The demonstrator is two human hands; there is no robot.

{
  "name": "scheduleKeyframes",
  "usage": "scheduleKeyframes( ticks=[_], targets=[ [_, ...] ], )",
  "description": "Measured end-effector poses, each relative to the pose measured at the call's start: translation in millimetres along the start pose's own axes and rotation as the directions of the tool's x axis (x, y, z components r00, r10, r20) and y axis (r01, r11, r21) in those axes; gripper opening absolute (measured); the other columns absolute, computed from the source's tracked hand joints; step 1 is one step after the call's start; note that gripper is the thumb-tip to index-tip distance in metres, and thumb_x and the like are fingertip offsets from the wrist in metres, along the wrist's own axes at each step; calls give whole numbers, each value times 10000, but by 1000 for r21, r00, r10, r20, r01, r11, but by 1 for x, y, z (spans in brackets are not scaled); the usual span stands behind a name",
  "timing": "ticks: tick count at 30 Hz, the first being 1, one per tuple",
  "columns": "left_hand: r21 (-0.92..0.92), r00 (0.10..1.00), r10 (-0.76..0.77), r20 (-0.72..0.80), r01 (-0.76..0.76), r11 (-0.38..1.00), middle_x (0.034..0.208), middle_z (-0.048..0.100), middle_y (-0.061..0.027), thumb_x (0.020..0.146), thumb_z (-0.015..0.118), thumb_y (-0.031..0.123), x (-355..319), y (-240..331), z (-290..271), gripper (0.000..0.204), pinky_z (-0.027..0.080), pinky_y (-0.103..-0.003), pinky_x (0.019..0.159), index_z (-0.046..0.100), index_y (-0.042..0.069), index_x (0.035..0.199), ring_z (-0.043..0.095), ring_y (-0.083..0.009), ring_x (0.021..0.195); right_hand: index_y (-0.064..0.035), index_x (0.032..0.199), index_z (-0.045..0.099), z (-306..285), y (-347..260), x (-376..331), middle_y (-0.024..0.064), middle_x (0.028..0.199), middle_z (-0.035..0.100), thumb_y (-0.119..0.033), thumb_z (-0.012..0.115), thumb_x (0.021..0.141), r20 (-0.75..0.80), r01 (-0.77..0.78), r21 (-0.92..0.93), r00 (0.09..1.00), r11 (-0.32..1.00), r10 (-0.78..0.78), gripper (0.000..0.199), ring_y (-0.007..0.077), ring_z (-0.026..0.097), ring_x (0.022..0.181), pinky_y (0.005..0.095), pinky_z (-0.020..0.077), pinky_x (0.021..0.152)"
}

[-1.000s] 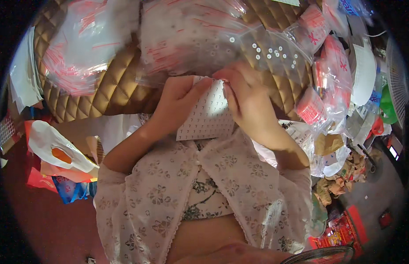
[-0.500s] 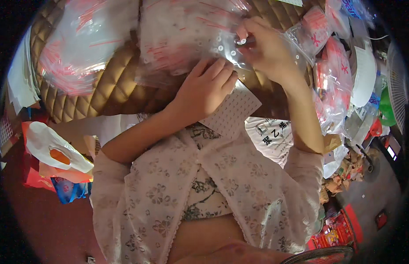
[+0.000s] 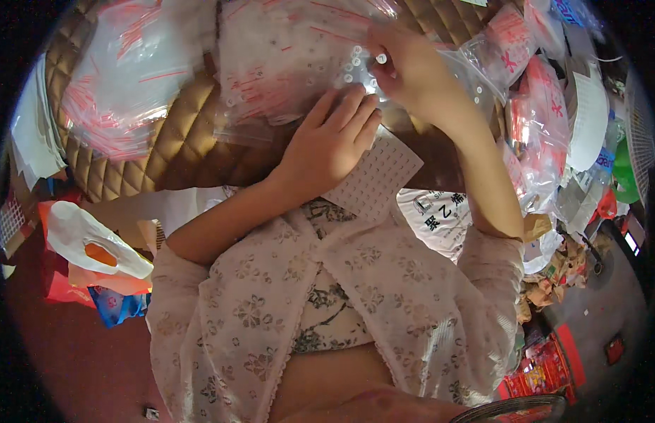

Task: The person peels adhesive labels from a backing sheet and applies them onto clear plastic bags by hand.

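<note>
At the edge of a quilted brown surface, my left hand (image 3: 329, 144) lies with its fingers stretched out and slightly apart, partly over a pale card with rows of small marks (image 3: 384, 173). Its thumb is hidden. Just beyond the fingertips, small white round beads with dark marks (image 3: 352, 62) lie on clear plastic bags with red strips (image 3: 271, 60). My right hand (image 3: 415, 74) is closed in a pinch beside them, a white bead (image 3: 381, 59) at its fingertips. Part of that grip is turned away from view.
More clear bags with red strips (image 3: 123, 77) lie to the left on the quilted surface (image 3: 179, 141). Bundled pink-and-clear packets (image 3: 539, 120) crowd the right side. A white shopping bag (image 3: 81, 236) stands at left, and a printed white sack (image 3: 440, 218) is below the edge.
My right hand has shifted slightly left and down, its fingers more curled. More white beads show beside it. My left hand stays nearly in place.
</note>
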State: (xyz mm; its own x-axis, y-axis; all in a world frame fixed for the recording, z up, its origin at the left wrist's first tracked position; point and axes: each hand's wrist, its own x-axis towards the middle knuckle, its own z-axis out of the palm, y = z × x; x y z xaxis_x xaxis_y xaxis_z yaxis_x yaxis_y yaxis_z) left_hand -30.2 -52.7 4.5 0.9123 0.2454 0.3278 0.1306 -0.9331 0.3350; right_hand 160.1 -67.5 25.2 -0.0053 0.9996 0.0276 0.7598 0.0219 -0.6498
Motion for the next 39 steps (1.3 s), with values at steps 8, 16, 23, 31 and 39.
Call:
scheduleKeyframes(
  ticks=[8, 16, 23, 31, 39],
  targets=[
    [-29, 996, -94, -2, 94, 995, 1149, 568, -128, 789, 554, 185, -2, -2, -6, 309, 368, -434, 971, 622, 44, 1056, 475, -261, 1140, -53, 951, 510, -13, -22, 3, 156, 843, 554, -32, 661, 683, -126, -202, -451, 979, 869, 162, 308, 343, 576, 782, 423, 456, 611],
    [-5, 999, -41, -18, 41, 999, 1167, 551, -124, 780, 543, 182, 0, -2, -1, 300, 345, -422, 978, 617, 25, 1025, 485, -247, 1115, -98, 884, 524, -15, -7, -7, 91, 789, 599, -161, 769, 631, 38, -246, -233, 964, 941, 262, 357, 306, 598, 795, 417, 451, 645],
    [-127, 998, -63, -15, 61, 990, 1127, 565, -104, 764, 546, 147, 4, -7, -2, 288, 364, -393, 943, 612, 22, 1014, 494, -231, 1079, -109, 870, 573, -32, -2, -15, 73, 779, 593, -214, 783, 619, -255, -235, -645, 963, 727, 85, 343, 299, 584, 837, 390, 442, 712],
    [-48, 999, -46, 4, 46, 998, 1114, 559, -74, 758, 551, 150, 4, -5, -3, 281, 342, -423, 940, 616, 40, 1009, 490, -214, 1073, -41, 789, 600, -31, 2, -23, 105, 779, 566, -143, 690, 698, 1, -69, -187, 997, 980, 71, 164, 309, 570, 825, 376, 428, 701],
    [-34, 999, -34, -38, 33, 999, 1059, 575, -43, 739, 566, 140, 5, -3, -5, 297, 348, -415, 932, 619, 68, 1022, 494, -202, 1065, -31, 787, 582, -8, -8, -28, 101, 771, 566, -101, 658, 694, -115, -109, -566, 992, 817, 53, 139, 300, 567, 800, 400, 423, 680]
  ],
)
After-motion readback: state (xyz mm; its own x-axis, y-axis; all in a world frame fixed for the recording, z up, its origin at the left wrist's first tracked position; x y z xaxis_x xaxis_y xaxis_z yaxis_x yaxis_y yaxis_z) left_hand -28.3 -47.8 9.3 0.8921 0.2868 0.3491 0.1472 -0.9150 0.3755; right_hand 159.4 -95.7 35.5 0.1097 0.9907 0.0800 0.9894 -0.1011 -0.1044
